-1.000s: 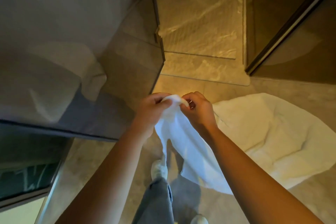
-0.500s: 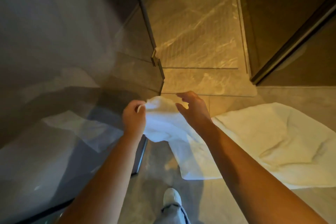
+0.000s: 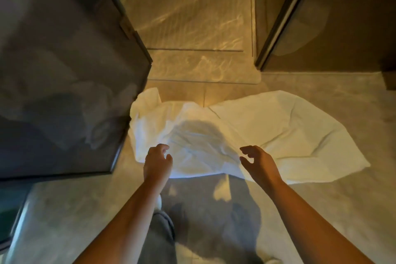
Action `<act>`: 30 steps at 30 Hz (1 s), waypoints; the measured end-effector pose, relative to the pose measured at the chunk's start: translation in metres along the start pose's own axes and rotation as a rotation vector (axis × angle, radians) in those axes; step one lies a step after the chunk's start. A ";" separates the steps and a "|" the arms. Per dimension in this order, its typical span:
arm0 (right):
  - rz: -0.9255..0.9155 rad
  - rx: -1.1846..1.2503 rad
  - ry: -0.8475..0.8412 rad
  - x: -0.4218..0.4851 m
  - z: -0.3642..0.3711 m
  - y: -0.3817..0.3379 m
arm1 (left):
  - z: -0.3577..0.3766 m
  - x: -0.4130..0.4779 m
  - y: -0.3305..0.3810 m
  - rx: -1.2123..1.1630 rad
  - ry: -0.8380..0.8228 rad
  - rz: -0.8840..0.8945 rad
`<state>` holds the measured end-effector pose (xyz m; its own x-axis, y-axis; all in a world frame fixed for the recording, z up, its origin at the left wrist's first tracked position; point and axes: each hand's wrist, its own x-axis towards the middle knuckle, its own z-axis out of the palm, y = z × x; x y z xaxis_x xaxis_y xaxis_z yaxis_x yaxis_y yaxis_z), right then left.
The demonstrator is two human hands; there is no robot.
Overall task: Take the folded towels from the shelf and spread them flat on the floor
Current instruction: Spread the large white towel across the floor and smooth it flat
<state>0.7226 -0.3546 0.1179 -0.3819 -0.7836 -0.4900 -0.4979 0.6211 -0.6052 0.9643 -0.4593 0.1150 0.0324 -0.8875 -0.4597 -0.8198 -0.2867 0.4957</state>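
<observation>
Now that the fingers have let go, nothing is held. Nearest the camera, a grey trouser leg [image 3: 158, 233] and the toe of a white shoe [image 3: 159, 201] stand on the grey stone-look floor [image 3: 321, 210], with both bare forearms reaching forward over them. The left hand [image 3: 157, 162] hovers with thumb and fingers loosely curled around empty air, and the right hand [image 3: 258, 162] is spread wider, fingertips bent, equally empty. Half a second ago both were pinching the top edge of the smaller thin white towel [image 3: 192, 135] and stretching it between them in the air; it now lies on the floor just beyond the fingertips.

It has not landed flat, though. The cloth is rumpled across its middle, and its far left corner stands bunched beside the lower edge of the dark tinted glass panel [image 3: 64, 70]. Its right side meets the larger thick white towel [image 3: 289, 130] and seems to overlap it, though which lies on top is hard to tell. That larger towel is spread out with a few soft creases. Farther on lie the glossy beige marble shower floor [image 3: 192, 17] and a dark door frame [image 3: 278, 23].

So this towel is down but only roughly spread — I judge it wants smoothing and that corner pulled out. The shelf is not in view.
</observation>
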 end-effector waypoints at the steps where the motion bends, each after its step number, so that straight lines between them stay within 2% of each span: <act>1: 0.009 -0.025 -0.014 -0.009 -0.007 0.027 | 0.024 -0.016 -0.003 0.018 -0.012 0.007; 4: 0.024 -0.128 -0.072 -0.028 -0.023 0.102 | 0.095 -0.057 -0.015 0.061 -0.014 -0.007; 8: 0.043 -0.138 -0.069 -0.036 -0.022 0.181 | 0.171 -0.085 -0.043 0.128 -0.007 -0.030; 11: 0.034 -0.136 -0.047 -0.032 -0.003 0.231 | 0.223 -0.084 -0.069 0.226 -0.020 0.040; 14: -0.003 -0.139 -0.013 -0.020 0.025 0.274 | 0.270 -0.066 -0.090 0.178 -0.068 0.048; 17: -0.033 -0.164 0.017 -0.003 0.055 0.310 | 0.306 -0.046 -0.104 0.267 -0.093 0.222; 20: -0.077 -0.199 0.021 0.025 0.082 0.343 | 0.328 -0.022 -0.114 0.503 0.012 0.493; 23: -0.121 -0.290 -0.042 0.060 0.100 0.368 | 0.348 0.005 -0.111 0.570 0.044 0.670; 30: -0.143 -0.565 -0.070 0.110 0.110 0.417 | 0.400 0.056 -0.099 0.771 -0.030 0.791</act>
<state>0.5590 -0.1807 -0.2577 -0.2371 -0.8445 -0.4801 -0.8860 0.3907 -0.2498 0.8191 -0.3360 -0.2541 -0.6635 -0.7091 -0.2387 -0.7401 0.6689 0.0699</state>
